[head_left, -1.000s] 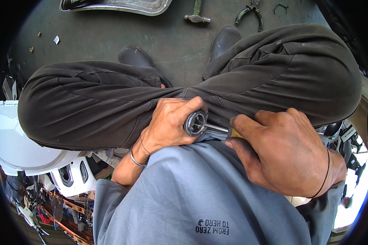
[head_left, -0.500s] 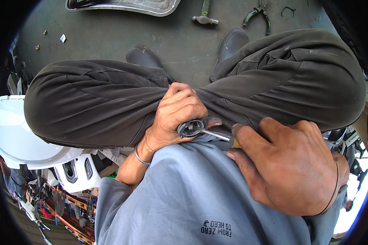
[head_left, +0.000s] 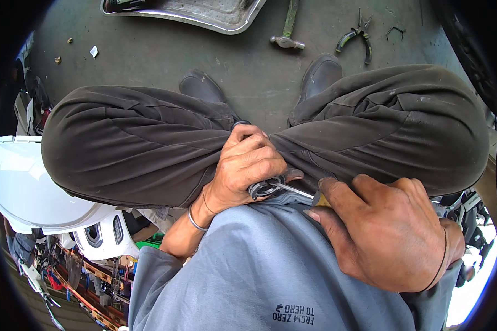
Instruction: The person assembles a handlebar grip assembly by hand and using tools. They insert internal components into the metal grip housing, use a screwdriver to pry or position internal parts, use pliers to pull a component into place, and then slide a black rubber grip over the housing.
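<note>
My left hand (head_left: 252, 160) is wrapped round a dark cylindrical part (head_left: 264, 190) with a ringed, hollow end, held low between my thighs. That open end faces toward my right, and most of the part is hidden in the fist. In my right hand (head_left: 392, 229) is a screwdriver (head_left: 295, 190), its yellowish handle pinched between thumb and fingers. The thin metal shaft reaches left into the ringed end of the part; its tip cannot be made out inside.
On the floor ahead lie a ball-peen hammer (head_left: 286, 42), pliers (head_left: 361, 39), a small dark clip (head_left: 395, 34) and a metal tray (head_left: 215, 23). White panels (head_left: 44, 187) stand at my left. Scraps (head_left: 94, 52) lie farther left.
The floor, my legs and the left hand with its part appear slightly lower and to the right. The screwdriver's angle has shifted a little, its shaft still in the ringed end.
</note>
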